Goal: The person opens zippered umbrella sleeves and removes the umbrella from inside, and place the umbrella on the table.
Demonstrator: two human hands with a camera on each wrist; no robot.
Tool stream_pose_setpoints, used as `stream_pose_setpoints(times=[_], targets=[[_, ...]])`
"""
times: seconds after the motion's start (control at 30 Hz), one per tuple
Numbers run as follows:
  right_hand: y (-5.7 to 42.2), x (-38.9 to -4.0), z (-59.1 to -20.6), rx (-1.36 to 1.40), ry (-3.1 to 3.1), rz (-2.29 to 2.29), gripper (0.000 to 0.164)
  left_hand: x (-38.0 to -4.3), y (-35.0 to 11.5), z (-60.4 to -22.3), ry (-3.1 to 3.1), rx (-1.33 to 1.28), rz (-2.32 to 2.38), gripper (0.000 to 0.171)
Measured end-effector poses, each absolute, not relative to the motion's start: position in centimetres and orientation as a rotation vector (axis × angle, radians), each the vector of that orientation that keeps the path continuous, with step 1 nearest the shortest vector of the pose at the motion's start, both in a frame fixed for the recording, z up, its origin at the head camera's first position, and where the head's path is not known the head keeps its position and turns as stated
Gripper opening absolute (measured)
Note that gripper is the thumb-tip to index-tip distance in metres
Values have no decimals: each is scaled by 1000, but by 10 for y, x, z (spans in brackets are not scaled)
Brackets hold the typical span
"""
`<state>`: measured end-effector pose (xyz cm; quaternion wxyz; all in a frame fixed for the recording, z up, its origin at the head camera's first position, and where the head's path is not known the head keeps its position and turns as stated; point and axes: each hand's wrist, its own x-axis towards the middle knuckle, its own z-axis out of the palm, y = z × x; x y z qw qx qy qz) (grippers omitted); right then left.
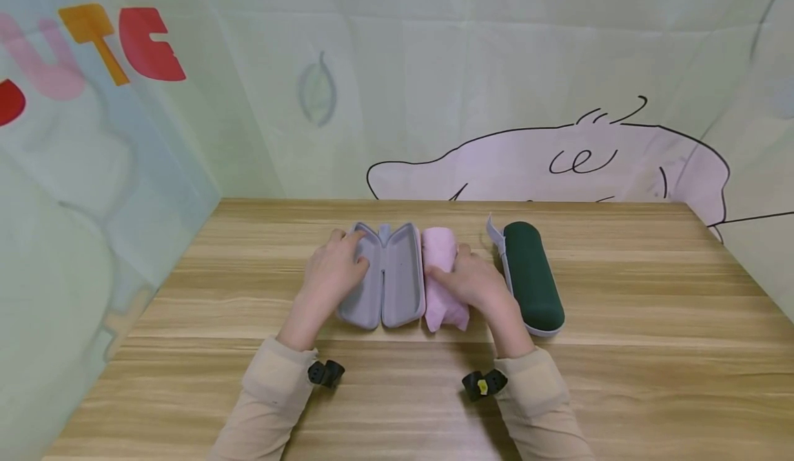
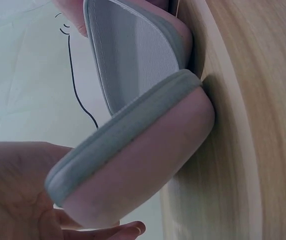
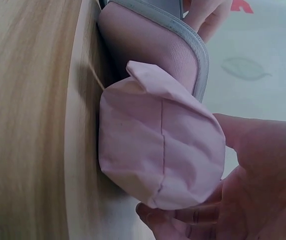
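Note:
A hard glasses case (image 1: 402, 275), grey inside and pink outside, lies unfolded on the table with its two halves spread and hollow. My left hand (image 1: 333, 267) holds its left half, thumb over the rim and fingers along the outer side. That pink outer shell (image 2: 147, 160) looks tilted up in the left wrist view. Right beside the case lies a soft pink cloth pouch (image 1: 440, 249), bulging along its length. My right hand (image 1: 476, 278) grips the pouch from the right, thumb on top; in the right wrist view fingers reach under the pouch (image 3: 157, 145). What fills it is hidden.
A dark green glasses case (image 1: 532, 275) with a grey edge and a raised strap tab (image 1: 494, 232) lies closed to the right of my right hand. Behind the wooden table (image 1: 397, 399) hangs a printed cloth backdrop (image 1: 434, 68).

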<state>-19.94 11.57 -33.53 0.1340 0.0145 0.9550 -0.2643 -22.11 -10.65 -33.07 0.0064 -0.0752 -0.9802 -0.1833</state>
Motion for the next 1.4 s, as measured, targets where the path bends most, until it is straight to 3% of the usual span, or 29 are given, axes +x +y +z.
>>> stream_pose_setpoints(times=[0.67, 1.4], targets=[[118, -198, -325, 42, 2812, -749, 87, -219, -105, -329, -3067, -231, -566, 50], [130, -190, -317, -57, 3062, -567, 64, -216, -105, -326, -3073, -268, -494, 51]])
